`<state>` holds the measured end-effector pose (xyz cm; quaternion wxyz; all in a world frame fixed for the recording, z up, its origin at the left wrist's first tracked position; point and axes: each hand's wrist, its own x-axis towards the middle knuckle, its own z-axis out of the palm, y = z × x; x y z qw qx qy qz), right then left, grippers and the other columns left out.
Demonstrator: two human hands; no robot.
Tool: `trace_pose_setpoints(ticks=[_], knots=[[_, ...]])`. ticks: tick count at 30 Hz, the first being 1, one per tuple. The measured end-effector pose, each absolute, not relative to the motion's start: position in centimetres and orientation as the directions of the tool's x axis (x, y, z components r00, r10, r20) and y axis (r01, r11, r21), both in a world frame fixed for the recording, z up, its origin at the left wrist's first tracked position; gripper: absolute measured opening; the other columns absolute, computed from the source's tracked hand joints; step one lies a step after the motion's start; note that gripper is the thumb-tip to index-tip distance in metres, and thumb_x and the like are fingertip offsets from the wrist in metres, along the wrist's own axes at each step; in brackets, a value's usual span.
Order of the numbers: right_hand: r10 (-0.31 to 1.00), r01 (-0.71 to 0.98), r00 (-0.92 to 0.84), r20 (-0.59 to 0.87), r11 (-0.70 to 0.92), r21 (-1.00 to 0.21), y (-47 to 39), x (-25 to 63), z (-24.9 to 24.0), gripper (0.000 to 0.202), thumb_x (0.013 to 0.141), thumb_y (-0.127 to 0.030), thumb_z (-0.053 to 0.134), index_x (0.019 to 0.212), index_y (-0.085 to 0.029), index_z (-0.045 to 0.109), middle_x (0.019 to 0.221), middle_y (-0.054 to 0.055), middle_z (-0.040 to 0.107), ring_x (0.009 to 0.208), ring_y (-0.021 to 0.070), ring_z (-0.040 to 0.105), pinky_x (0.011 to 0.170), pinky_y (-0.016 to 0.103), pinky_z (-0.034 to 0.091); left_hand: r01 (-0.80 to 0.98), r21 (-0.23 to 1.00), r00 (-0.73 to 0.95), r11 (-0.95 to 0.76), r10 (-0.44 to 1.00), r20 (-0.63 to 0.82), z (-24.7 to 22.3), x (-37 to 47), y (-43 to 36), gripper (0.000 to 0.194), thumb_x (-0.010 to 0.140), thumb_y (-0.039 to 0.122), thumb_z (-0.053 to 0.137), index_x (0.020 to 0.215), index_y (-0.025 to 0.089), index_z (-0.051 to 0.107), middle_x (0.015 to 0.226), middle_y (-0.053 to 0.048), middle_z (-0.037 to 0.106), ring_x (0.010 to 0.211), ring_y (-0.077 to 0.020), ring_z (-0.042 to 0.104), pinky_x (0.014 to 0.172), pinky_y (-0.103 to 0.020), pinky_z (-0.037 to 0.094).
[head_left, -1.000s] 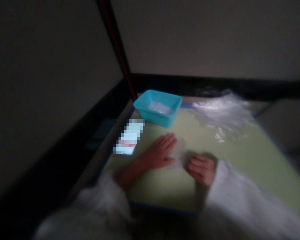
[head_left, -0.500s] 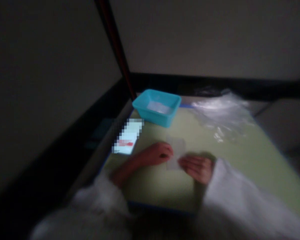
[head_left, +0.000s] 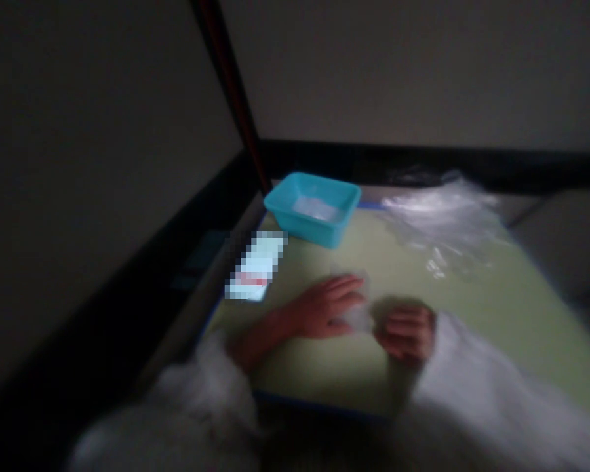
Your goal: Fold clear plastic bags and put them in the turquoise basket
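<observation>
A: We log our left hand (head_left: 327,307) flat, fingers spread, on a small clear plastic piece (head_left: 356,308) mid-surface (head_left: 472,314).

B: Our right hand (head_left: 407,331) is curled, pinching its near edge. Teal tub (head_left: 313,208) at 11 o'clock, crumpled plastic bags (head_left: 442,219) at 1.

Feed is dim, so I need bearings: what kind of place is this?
Probably a small packing or craft bench in a dim room: a green mat, a turquoise tub, a heap of clear plastic bags.
</observation>
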<state>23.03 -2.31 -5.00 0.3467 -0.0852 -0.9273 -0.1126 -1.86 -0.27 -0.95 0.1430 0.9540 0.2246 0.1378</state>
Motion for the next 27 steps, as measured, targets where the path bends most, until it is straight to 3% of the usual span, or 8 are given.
trace_pose_setpoints(ticks=[6,14,19,27], knots=[[0.170,0.332,-0.736,0.655,0.934,0.131,-2.9,23.2,-7.2,0.025,0.088,-0.027,0.056,0.065,-0.023,0.066,0.049,-0.002,0.048,0.056,0.0130,0.048,0.057,0.027,0.039,0.351,0.293,0.901,-0.890,0.406,0.152,-1.6,-1.5,-0.5,0.059,0.088,0.047,0.046,0.139,0.017,0.037,0.151,-0.012,0.024,0.140,-0.0267,0.017,0.114,-0.042,0.019],[0.148,0.292,-0.783,0.604,0.945,0.148,-2.3,23.4,-6.4,0.027,0.091,-0.031,0.046,0.084,-0.021,0.070,0.053,-0.001,0.051,0.055,0.0135,0.047,0.055,0.028,0.037,0.386,0.274,0.893,-0.881,0.432,0.128,-1.7,-1.6,-0.5,0.060,0.088,0.047,0.046,0.140,0.019,0.036,0.151,-0.011,0.022,0.141,-0.0274,0.016,0.114,-0.043,0.017],[0.162,0.265,-0.789,0.592,0.960,0.090,-2.3,23.3,-6.1,0.034,0.093,-0.030,0.037,0.088,-0.018,0.069,0.053,0.000,0.050,0.054,0.0140,0.046,0.052,0.028,0.035,0.414,0.264,0.881,-0.871,0.456,0.125,-1.9,-1.5,-0.6,0.060,0.088,0.048,0.046,0.140,0.019,0.035,0.152,-0.011,0.021,0.141,-0.0276,0.015,0.113,-0.043,0.017],[0.132,0.230,-0.779,0.613,0.970,0.084,-2.7,23.3,-4.7,0.029,0.091,-0.032,0.045,0.089,-0.016,0.069,0.053,-0.001,0.052,0.052,0.0130,0.048,0.051,0.027,0.036,0.430,0.256,0.875,-0.866,0.469,0.116,-1.9,-1.5,-0.7,0.061,0.088,0.049,0.046,0.141,0.020,0.034,0.152,-0.011,0.021,0.141,-0.0281,0.014,0.113,-0.043,0.015]])
